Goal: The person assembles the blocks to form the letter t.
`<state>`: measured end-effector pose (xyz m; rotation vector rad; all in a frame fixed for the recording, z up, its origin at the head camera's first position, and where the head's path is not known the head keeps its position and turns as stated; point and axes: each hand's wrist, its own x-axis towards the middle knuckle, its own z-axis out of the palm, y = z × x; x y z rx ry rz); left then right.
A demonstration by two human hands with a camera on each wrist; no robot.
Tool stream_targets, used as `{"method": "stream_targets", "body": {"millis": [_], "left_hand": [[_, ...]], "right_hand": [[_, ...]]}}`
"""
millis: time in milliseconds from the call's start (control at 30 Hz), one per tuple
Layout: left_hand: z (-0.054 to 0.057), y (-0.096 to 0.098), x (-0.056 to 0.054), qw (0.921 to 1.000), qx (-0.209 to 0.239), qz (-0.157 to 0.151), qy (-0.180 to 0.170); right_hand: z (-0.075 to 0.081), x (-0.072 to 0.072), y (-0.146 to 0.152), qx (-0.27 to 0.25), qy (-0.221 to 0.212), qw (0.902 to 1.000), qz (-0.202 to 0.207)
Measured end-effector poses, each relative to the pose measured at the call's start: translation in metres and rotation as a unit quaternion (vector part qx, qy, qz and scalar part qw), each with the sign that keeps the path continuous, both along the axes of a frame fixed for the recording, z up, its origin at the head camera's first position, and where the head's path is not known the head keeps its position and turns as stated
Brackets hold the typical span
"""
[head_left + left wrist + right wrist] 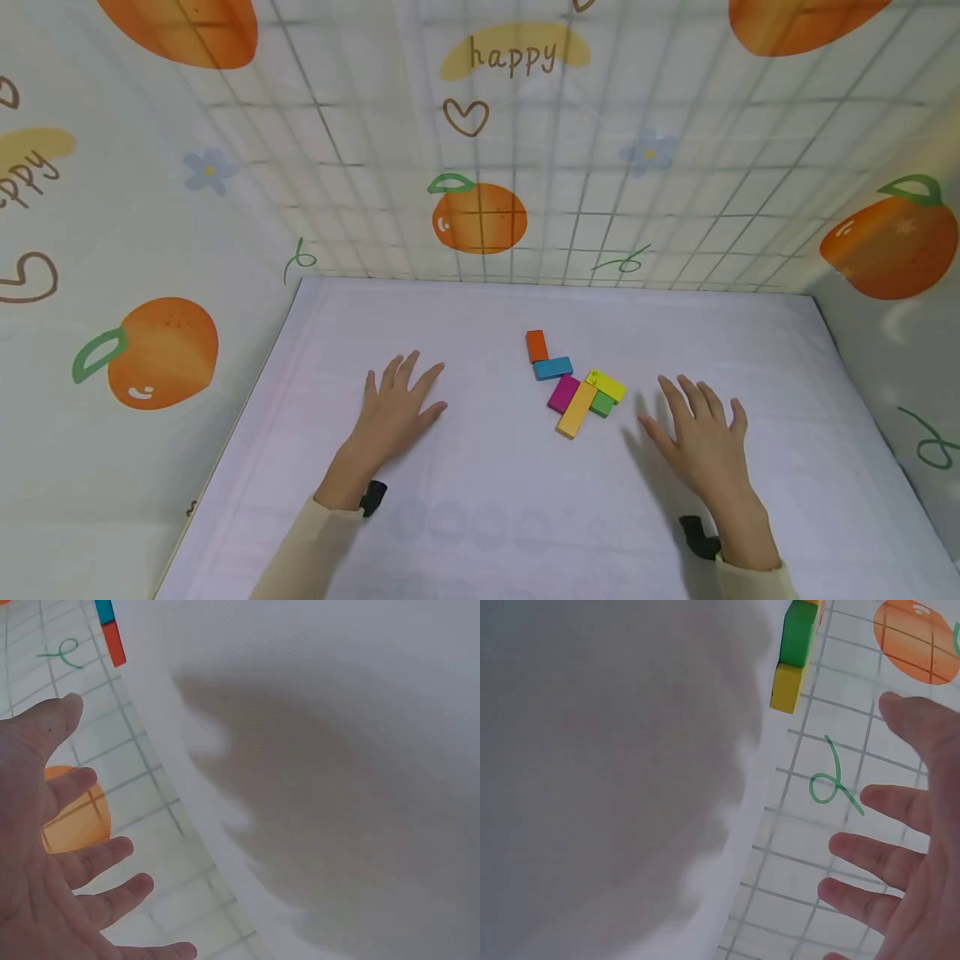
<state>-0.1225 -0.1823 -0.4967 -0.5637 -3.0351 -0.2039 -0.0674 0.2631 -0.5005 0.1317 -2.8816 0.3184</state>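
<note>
Several coloured blocks lie in a touching cluster on the white table, between the two hands. An orange-red block is farthest back, then a blue block and a magenta block. A light-orange block lies nearest the front, beside a green block and a yellow block. To the left of them, the left hand is held with fingers spread, gripping nothing. On the right, the right hand hovers over the table, its fingers extended and free of any block.
The white table meets a printed curtain with oranges and grid lines at its back edge. Similar cloth hangs along the left and right sides. A black strap piece shows at the left wrist, another at the right.
</note>
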Motion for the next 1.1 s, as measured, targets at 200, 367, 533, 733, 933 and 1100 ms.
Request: {"method": "stream_targets", "body": {"millis": [200, 367, 533, 733, 933, 1100], "left_hand": [[0.001, 0.009, -0.015, 0.9997, 0.002, -0.022, -0.007], [0.004, 0.019, -0.027, 0.9991, 0.003, -0.042, -0.004], [0.005, 0.031, -0.042, 0.9983, -0.002, -0.059, -0.005], [0.005, 0.043, -0.058, 0.9972, -0.001, -0.069, -0.029], [0.007, 0.051, -0.068, 0.9962, 0.018, -0.076, -0.039], [0.004, 0.061, -0.077, 0.9953, 0.016, -0.083, -0.046]], "right_hand": [[-0.001, -0.005, -0.001, -0.012, 0.007, 0.9998, 0.011], [-0.001, -0.009, -0.001, -0.023, 0.011, 0.9994, 0.023], [-0.002, -0.014, -0.003, -0.029, 0.001, 0.9992, 0.027], [-0.003, -0.019, -0.005, -0.034, -0.009, 0.9990, 0.028], [-0.003, -0.024, -0.009, -0.052, -0.016, 0.9983, 0.023], [-0.005, -0.028, -0.011, -0.060, -0.015, 0.9978, 0.024]]}}
